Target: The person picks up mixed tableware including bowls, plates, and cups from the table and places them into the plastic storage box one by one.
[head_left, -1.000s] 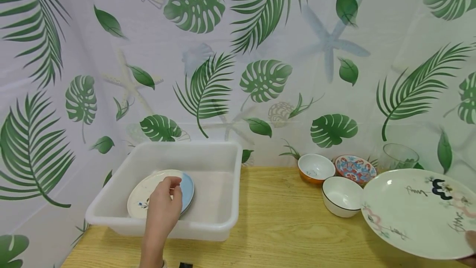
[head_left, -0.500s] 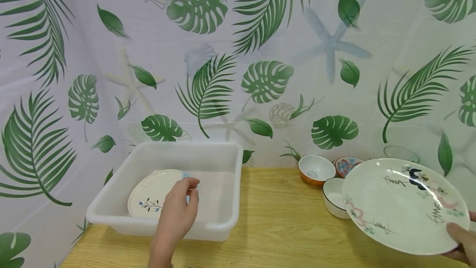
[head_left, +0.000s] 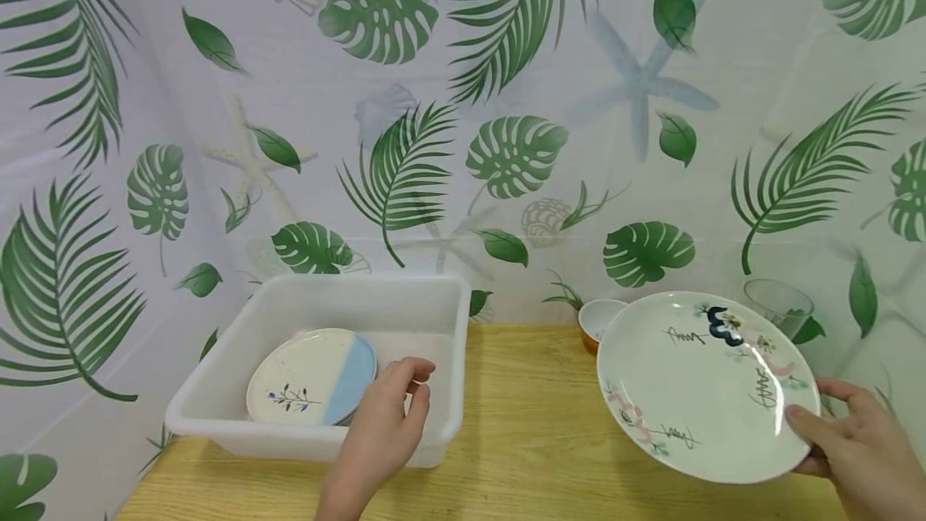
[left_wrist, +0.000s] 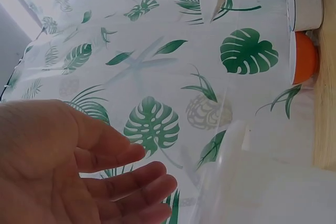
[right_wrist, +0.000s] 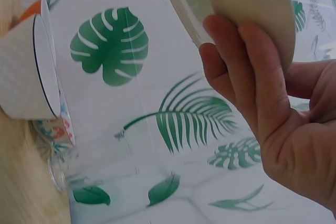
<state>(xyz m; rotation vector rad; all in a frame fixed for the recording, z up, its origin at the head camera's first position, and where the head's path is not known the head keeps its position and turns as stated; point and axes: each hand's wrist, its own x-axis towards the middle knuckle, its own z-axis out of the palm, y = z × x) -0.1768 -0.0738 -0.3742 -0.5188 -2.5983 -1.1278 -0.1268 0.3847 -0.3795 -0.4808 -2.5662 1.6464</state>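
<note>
My right hand [head_left: 861, 441] grips a large white plate [head_left: 702, 392] by its right edge, thumb on the upper face. Flowers and dark lettering decorate that plate, which is held up over the right part of the table. In the right wrist view, several fingers [right_wrist: 262, 72] support its underside. My left hand [head_left: 387, 424] hovers at the front right of the white plastic basin [head_left: 448, 416], fingers loosely bent, nothing between them in the left wrist view. Inside the basin lies a cream and blue plate [head_left: 311, 384] with a blue sprig.
Behind the held plate stand an orange-sided bowl [head_left: 593, 326] and a drinking glass [head_left: 777, 304]. A white bowl with a dark rim [right_wrist: 31, 72] and a patterned bowl [right_wrist: 65, 124] show in the right wrist view. Leaf-printed sheeting [head_left: 506, 63] hangs behind the wooden table [head_left: 521, 441].
The large plate has travelled left with my right hand, now covering some of the bowls. My left hand has shifted right, off the cream and blue plate toward the basin's right side.
</note>
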